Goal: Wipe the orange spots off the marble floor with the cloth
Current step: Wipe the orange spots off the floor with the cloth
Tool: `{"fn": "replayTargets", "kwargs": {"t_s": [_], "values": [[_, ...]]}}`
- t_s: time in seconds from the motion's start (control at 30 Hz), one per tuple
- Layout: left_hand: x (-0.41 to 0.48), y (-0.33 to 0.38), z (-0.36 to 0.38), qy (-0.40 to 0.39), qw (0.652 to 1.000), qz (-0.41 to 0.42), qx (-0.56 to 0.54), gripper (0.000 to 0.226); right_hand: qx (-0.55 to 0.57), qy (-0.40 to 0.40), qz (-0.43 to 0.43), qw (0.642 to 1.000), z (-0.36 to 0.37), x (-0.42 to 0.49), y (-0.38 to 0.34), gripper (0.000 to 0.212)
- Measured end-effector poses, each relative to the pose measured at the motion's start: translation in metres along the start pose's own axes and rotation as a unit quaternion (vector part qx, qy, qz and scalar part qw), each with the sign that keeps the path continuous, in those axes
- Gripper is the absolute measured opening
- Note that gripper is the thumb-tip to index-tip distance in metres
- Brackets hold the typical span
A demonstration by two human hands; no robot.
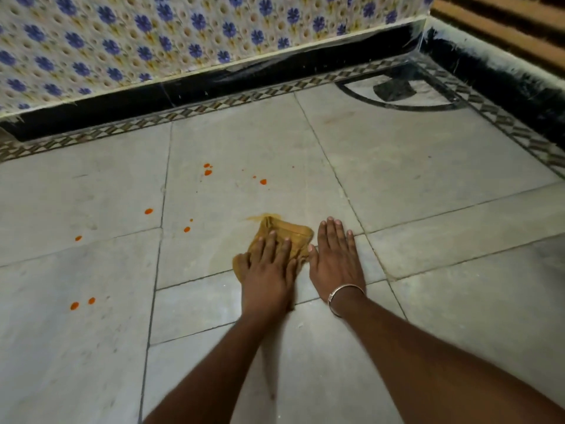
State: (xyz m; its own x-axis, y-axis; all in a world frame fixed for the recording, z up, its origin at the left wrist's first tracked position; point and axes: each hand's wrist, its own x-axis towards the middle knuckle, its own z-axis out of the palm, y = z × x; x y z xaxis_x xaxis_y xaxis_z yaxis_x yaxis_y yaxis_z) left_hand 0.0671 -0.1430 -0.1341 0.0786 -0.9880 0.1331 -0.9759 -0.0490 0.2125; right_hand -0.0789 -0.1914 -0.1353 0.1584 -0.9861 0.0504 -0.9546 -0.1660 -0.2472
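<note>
Two bare forearms of ours reach in from the near edge over the pale grey marble floor [443,301], whose slabs are cut by thin dark joints. Our right hand [336,261], with a thin silver bangle [345,293] on its wrist, lies flat on bare marble. Its fingers are straight and hold nothing, and its thumb is just beside the cloth. Our left hand [269,270] presses palm-down, fingers extended, on the crumpled mustard-yellow cloth [293,232], which sits bunched on the floor mid-view.

A faint yellowish smear [260,217] touches the cloth's far edge, so we judge that wiping is under way on one patch. Most of the small bright orange spots [75,306] look untouched. There is a pair at the near left, a few more further out to the left of the cloth, and two little clusters beyond it.

Next, we judge, the left hand must slide the cloth left and forward under firm pressure, taking each spot in turn. It may need refolding to a clean face so it does not smear.

Farthest off run a chequered inlay border [214,107], a black skirting [183,87] and a white surface printed with blue flowers [153,35].
</note>
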Motion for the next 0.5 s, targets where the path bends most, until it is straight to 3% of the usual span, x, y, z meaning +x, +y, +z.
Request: {"fn": "replayTargets", "kwargs": {"t_s": [0.17, 0.5], "values": [[-0.001, -0.006, 0.0, 0.066, 0.981, -0.18, 0.009, 0.053, -0.009, -0.014, -0.002, 1.0, -0.003, -0.001, 0.003, 0.072], [0.014, -0.011, -0.035, -0.072, 0.988, -0.134, 0.003, 0.039, -0.038, -0.128, 0.03, 0.991, -0.043, 0.003, -0.029, 0.065]]}}
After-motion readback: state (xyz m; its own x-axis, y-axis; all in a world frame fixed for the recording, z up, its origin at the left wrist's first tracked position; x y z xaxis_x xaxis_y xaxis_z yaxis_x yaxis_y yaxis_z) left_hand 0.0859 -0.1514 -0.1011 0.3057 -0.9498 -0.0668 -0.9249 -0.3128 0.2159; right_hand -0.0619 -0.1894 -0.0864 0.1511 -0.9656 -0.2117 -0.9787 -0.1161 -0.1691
